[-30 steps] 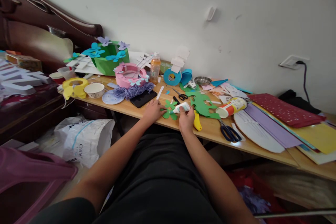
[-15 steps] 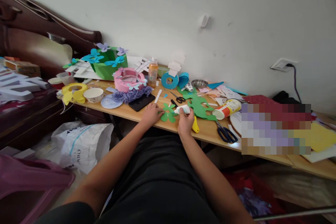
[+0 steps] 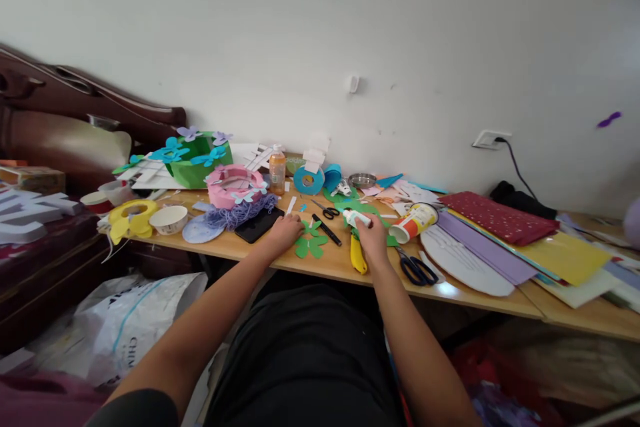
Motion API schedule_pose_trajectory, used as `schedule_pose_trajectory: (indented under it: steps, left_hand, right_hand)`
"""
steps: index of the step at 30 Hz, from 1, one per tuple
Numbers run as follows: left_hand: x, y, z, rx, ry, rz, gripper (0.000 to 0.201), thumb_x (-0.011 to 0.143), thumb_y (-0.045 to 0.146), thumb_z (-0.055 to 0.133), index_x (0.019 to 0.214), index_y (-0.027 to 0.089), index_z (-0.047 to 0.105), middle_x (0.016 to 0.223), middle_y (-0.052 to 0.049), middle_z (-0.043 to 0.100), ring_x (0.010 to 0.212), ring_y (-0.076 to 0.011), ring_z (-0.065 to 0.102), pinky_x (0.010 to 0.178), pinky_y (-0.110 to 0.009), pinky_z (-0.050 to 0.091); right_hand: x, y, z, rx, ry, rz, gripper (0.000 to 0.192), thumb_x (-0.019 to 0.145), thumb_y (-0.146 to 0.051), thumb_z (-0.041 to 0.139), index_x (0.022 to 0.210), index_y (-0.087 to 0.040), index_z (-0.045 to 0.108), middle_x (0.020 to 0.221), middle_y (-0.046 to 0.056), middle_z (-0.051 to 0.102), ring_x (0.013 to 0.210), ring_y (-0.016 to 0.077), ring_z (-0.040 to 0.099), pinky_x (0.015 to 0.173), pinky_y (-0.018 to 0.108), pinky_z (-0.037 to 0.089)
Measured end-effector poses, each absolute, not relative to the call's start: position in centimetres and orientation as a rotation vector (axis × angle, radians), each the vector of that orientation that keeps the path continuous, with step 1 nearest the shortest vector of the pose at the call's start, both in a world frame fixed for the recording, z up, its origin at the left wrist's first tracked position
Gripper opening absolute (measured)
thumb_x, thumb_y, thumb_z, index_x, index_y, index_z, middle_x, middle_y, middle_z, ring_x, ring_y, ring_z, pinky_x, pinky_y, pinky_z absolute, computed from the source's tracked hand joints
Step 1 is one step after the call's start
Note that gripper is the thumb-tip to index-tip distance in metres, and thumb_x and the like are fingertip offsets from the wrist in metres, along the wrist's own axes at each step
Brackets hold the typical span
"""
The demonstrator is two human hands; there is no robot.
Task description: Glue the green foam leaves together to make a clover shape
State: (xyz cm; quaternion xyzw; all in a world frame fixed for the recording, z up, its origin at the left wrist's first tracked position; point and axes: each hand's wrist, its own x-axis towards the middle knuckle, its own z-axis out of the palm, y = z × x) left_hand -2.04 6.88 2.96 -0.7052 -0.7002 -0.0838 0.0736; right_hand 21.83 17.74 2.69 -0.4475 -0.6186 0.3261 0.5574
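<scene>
Pressing flat on table edge, left hand touches green foam flower. Right hand grips white glue bottle, fingers curled, fingertips hidden. Yellow cutter just left of right wrist; label on bottle unreadable.

At the right edge of the frame, a pale purple rounded object is cut off and blurred. The white lettered plastic bag at lower left carries print too small to read. The right hand hides part of the small white glue tube.
</scene>
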Motion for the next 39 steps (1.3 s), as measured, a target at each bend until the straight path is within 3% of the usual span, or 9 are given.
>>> schedule_pose_trajectory:
  steps: [7, 10, 13, 17, 21, 24, 28, 32, 39]
  left_hand:
    - [-2.5, 7.4, 3.1, -2.207, -2.013, -0.097, 0.018, 0.096, 0.030, 0.062, 0.099, 0.013, 0.067, 0.109, -0.008, 0.067, 0.105, -0.0227, 0.063, 0.091, -0.044, 0.053]
    - [-2.8, 7.4, 3.3, -2.232, -2.028, -0.096, 0.018, 0.096, 0.031, 0.062, 0.099, 0.014, 0.067, 0.111, -0.008, 0.067, 0.105, -0.0228, 0.063, 0.091, -0.045, 0.053]
    - [-2.9, 7.5, 3.5, -2.215, -2.083, -0.158, 0.018, 0.096, 0.031, 0.062, 0.098, 0.014, 0.067, 0.107, -0.007, 0.067, 0.105, -0.0231, 0.063, 0.093, -0.047, 0.052]
    - [-3.0, 7.3, 4.2, -2.207, -2.161, -0.366, 0.019, 0.095, 0.032, 0.063, 0.098, 0.014, 0.069, 0.103, -0.007, 0.070, 0.101, -0.0220, 0.065, 0.092, -0.045, 0.052]
    - [-3.4, 6.9, 5.1, -2.221, -2.194, -0.694, 0.020, 0.097, 0.028, 0.058, 0.100, 0.015, 0.072, 0.099, -0.007, 0.074, 0.091, -0.0188, 0.069, 0.087, -0.036, 0.053]
    - [-3.7, 6.5, 5.4, -2.248, -2.173, -0.912, 0.020, 0.096, 0.028, 0.057, 0.098, 0.017, 0.074, 0.096, -0.005, 0.076, 0.088, -0.0179, 0.069, 0.082, -0.028, 0.053]
    - [-3.7, 5.3, 4.6, -2.239, -2.128, -1.114, 0.023, 0.095, 0.031, 0.058, 0.105, 0.017, 0.073, 0.097, -0.005, 0.075, 0.088, -0.0181, 0.068, 0.081, -0.027, 0.052]
    - [-3.4, 3.7, 2.4, -2.233, -2.066, -1.170, 0.037, 0.088, 0.026, 0.068, 0.123, 0.018, 0.067, 0.097, -0.005, 0.068, 0.085, -0.0168, 0.064, 0.081, -0.028, 0.052]
    - [-3.3, 2.7, 0.2, -2.288, -1.995, -1.080, 0.028, 0.094, 0.024, 0.059, 0.120, 0.020, 0.069, 0.106, -0.006, 0.064, 0.099, -0.0194, 0.063, 0.094, -0.031, 0.049]
  right_hand:
    - [20.7, 18.6, 2.2, -1.185, -1.705, 0.568, 0.021, 0.078, -0.036, 0.064, 0.082, -0.015, 0.065, 0.080, 0.012, 0.069, 0.076, 0.0275, 0.061, 0.070, 0.037, 0.046]
    - [18.7, 17.7, 2.6, -1.138, -1.814, 0.416, 0.019, 0.086, -0.025, 0.056, 0.095, -0.013, 0.068, 0.107, 0.020, 0.068, 0.108, 0.0346, 0.055, 0.089, 0.045, 0.043]
    - [16.8, 15.9, 2.5, -0.992, -1.965, 0.300, 0.025, 0.090, -0.018, 0.052, 0.107, -0.017, 0.070, 0.128, 0.017, 0.062, 0.128, 0.0354, 0.040, 0.103, 0.050, 0.033]
    - [15.9, 13.9, 1.4, -0.768, -2.149, 0.275, 0.031, 0.093, -0.014, 0.048, 0.112, -0.021, 0.072, 0.112, 0.011, 0.069, 0.115, 0.0299, 0.050, 0.102, 0.045, 0.039]
    - [16.3, 13.7, 1.1, -0.600, -2.194, 0.274, 0.037, 0.096, -0.015, 0.047, 0.126, -0.022, 0.067, 0.125, 0.010, 0.065, 0.119, 0.0284, 0.050, 0.107, 0.045, 0.039]
    - [16.6, 13.9, 1.3, -0.534, -2.169, 0.297, 0.029, 0.097, -0.025, 0.053, 0.120, -0.024, 0.070, 0.123, 0.011, 0.065, 0.118, 0.0293, 0.051, 0.107, 0.046, 0.040]
    - [16.6, 13.9, 1.0, -0.507, -2.096, 0.366, 0.027, 0.100, -0.026, 0.045, 0.109, -0.023, 0.071, 0.108, 0.010, 0.068, 0.107, 0.0254, 0.059, 0.097, 0.040, 0.048]
    - [17.1, 13.4, 0.4, -0.490, -2.065, 0.417, 0.023, 0.097, -0.025, 0.050, 0.101, -0.022, 0.072, 0.101, 0.009, 0.068, 0.102, 0.0254, 0.060, 0.095, 0.040, 0.048]
    - [17.6, 13.5, -0.1, -0.453, -2.110, 0.529, 0.020, 0.092, -0.021, 0.051, 0.101, -0.021, 0.069, 0.101, 0.009, 0.068, 0.096, 0.0226, 0.063, 0.089, 0.037, 0.052]
